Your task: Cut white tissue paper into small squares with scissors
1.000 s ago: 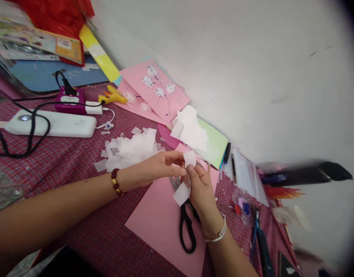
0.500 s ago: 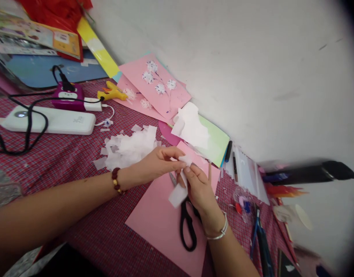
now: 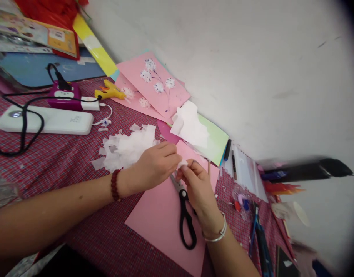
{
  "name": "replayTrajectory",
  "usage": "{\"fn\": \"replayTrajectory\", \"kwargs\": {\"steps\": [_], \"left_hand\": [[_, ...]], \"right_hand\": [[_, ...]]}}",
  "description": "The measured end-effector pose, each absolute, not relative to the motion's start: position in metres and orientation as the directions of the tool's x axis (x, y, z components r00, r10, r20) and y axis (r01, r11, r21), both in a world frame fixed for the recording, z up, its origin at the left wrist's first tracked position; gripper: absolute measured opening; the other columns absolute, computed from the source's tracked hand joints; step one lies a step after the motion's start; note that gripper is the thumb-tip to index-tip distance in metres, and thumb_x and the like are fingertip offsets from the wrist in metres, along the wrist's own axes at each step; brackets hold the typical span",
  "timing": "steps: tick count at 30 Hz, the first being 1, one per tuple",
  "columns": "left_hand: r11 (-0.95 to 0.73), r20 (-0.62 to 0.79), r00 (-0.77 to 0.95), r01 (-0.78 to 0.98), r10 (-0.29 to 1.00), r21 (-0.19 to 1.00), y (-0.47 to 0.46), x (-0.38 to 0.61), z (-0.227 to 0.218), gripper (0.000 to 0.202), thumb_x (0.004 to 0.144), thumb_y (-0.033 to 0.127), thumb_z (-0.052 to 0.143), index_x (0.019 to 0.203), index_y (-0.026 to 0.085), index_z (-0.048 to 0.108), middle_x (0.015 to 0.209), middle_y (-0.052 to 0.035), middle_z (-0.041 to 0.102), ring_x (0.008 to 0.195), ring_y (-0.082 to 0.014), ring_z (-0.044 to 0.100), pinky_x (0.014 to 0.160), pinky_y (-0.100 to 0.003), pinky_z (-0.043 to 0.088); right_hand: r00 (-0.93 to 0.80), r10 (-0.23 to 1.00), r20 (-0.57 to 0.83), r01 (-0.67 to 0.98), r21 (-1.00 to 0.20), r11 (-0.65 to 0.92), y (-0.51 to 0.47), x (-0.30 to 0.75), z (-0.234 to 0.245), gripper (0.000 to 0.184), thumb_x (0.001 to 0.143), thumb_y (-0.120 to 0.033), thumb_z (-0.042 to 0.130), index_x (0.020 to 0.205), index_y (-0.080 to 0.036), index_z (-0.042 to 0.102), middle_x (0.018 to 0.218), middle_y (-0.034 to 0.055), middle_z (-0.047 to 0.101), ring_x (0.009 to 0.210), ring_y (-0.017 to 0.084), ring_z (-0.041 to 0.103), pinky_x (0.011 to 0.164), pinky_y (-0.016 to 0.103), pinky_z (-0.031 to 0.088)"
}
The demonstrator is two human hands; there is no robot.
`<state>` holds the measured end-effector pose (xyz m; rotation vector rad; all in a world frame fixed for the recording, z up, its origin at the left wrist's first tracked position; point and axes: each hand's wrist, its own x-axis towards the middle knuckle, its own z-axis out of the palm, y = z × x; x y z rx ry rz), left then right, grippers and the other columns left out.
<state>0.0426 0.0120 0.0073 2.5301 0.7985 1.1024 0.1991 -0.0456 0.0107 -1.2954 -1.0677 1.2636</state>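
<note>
My left hand (image 3: 154,165) and my right hand (image 3: 196,184) meet above a pink paper sheet (image 3: 156,223). Both pinch a small crumpled piece of white tissue (image 3: 182,164) between their fingertips. Black-handled scissors (image 3: 185,215) lie on the pink sheet just under my right hand. A heap of cut white tissue squares (image 3: 127,146) sits on the red checked cloth behind my left hand. A larger loose white tissue (image 3: 190,125) rests on a green card (image 3: 216,144) by the wall.
Pink cards with white tissue flowers (image 3: 154,82) lean at the wall. A yellow glue gun (image 3: 109,91), a white power strip (image 3: 47,121) and black cables lie at left. Pens, markers (image 3: 227,151) and a blue tool (image 3: 259,234) crowd the right side.
The tissue strip that hung from my fingers has been gathered into a small wad between both hands. My left hand has closed over it and the view has shifted slightly.
</note>
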Motion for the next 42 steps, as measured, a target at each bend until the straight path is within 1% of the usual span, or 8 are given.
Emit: {"fn": "replayTrajectory", "kwargs": {"steps": [4, 6, 11, 18, 25, 31, 36, 42], "left_hand": [[-0.386, 0.238, 0.540, 0.178, 0.807, 0.905, 0.011, 0.048, 0.017, 0.016, 0.076, 0.012, 0.050, 0.077, 0.014, 0.067, 0.073, -0.0037, 0.063, 0.069, -0.0151, 0.056, 0.063, -0.027, 0.043], [-0.109, 0.052, 0.595, 0.060, 0.802, 0.992, 0.012, 0.048, 0.022, 0.018, 0.075, 0.015, 0.050, 0.080, 0.014, 0.067, 0.074, -0.0027, 0.067, 0.069, -0.0142, 0.059, 0.063, -0.025, 0.043], [0.036, -0.028, 0.550, -0.003, 0.835, 0.999, 0.014, 0.050, 0.021, 0.017, 0.074, 0.030, 0.064, 0.071, 0.014, 0.063, 0.066, 0.0002, 0.062, 0.062, -0.0114, 0.055, 0.056, -0.022, 0.040], [0.168, -0.103, 0.481, -0.093, 0.871, 0.981, 0.022, 0.049, 0.010, 0.009, 0.077, 0.023, 0.058, 0.071, 0.016, 0.055, 0.063, 0.0025, 0.059, 0.057, -0.0085, 0.055, 0.053, -0.019, 0.039], [0.080, -0.044, 0.100, -0.390, 0.994, 0.917, 0.077, 0.007, 0.024, 0.011, 0.070, 0.012, 0.062, 0.065, 0.015, 0.053, 0.063, 0.0036, 0.056, 0.057, -0.0078, 0.054, 0.059, -0.023, 0.047], [-0.114, 0.058, -0.111, -0.605, 0.992, 0.788, 0.100, -0.022, 0.034, 0.023, 0.073, -0.005, 0.052, 0.067, 0.016, 0.045, 0.059, 0.0079, 0.048, 0.055, -0.0032, 0.046, 0.057, -0.017, 0.038], [-0.044, 0.104, 0.091, -0.507, 0.990, 0.861, 0.070, 0.006, 0.034, 0.012, 0.068, 0.005, 0.067, 0.072, 0.013, 0.059, 0.063, 0.0054, 0.056, 0.056, -0.0045, 0.049, 0.055, -0.018, 0.038], [0.197, 0.004, 0.470, -0.377, 0.883, 0.905, 0.020, 0.042, 0.027, 0.018, 0.071, 0.022, 0.074, 0.085, 0.013, 0.068, 0.075, 0.0007, 0.067, 0.063, -0.0072, 0.055, 0.060, -0.020, 0.041]], "right_hand": [[0.093, 0.989, -0.118, -0.044, -0.992, -0.114, -0.043, 0.202, 0.008, 0.013, 0.081, -0.031, 0.065, 0.073, -0.021, 0.060, 0.063, -0.0027, 0.057, 0.058, 0.013, 0.051, 0.060, 0.027, 0.042], [0.097, 0.991, -0.091, -0.016, -0.996, -0.090, -0.042, 0.204, 0.008, 0.013, 0.081, -0.031, 0.065, 0.072, -0.022, 0.061, 0.062, -0.0030, 0.057, 0.058, 0.013, 0.050, 0.059, 0.027, 0.042], [0.069, 0.996, -0.059, 0.044, -0.997, -0.062, -0.041, 0.206, 0.009, 0.012, 0.080, -0.027, 0.064, 0.069, -0.022, 0.061, 0.061, -0.0033, 0.056, 0.057, 0.013, 0.051, 0.060, 0.028, 0.042], [0.022, 0.997, -0.074, -0.032, -0.997, -0.074, -0.041, 0.211, 0.012, 0.008, 0.080, -0.024, 0.063, 0.072, -0.022, 0.064, 0.064, -0.0027, 0.055, 0.060, 0.014, 0.051, 0.061, 0.029, 0.042], [0.104, 0.985, 0.136, -0.114, -0.982, 0.148, -0.048, 0.246, 0.053, 0.014, 0.076, -0.018, 0.065, 0.062, -0.022, 0.064, 0.125, 0.0015, 0.056, 0.069, 0.014, 0.048, 0.062, 0.031, 0.042], [0.103, 0.965, 0.242, -0.293, -0.919, 0.262, -0.066, 0.261, 0.084, 0.015, 0.080, -0.030, 0.065, 0.066, -0.026, 0.061, 0.089, 0.0012, 0.054, 0.062, 0.015, 0.042, 0.053, 0.031, 0.041], [-0.019, 0.978, 0.207, -0.237, -0.951, 0.196, -0.068, 0.239, 0.076, 0.006, 0.081, -0.027, 0.068, 0.078, -0.026, 0.073, 0.076, 0.0011, 0.055, 0.074, 0.018, 0.055, 0.066, 0.032, 0.050], [-0.133, 0.986, 0.098, -0.082, -0.993, 0.087, -0.063, 0.218, 0.052, 0.030, 0.080, -0.014, 0.063, 0.102, -0.029, 0.077, 0.094, 0.0039, 0.065, 0.070, 0.016, 0.058, 0.056, 0.028, 0.046]]}}
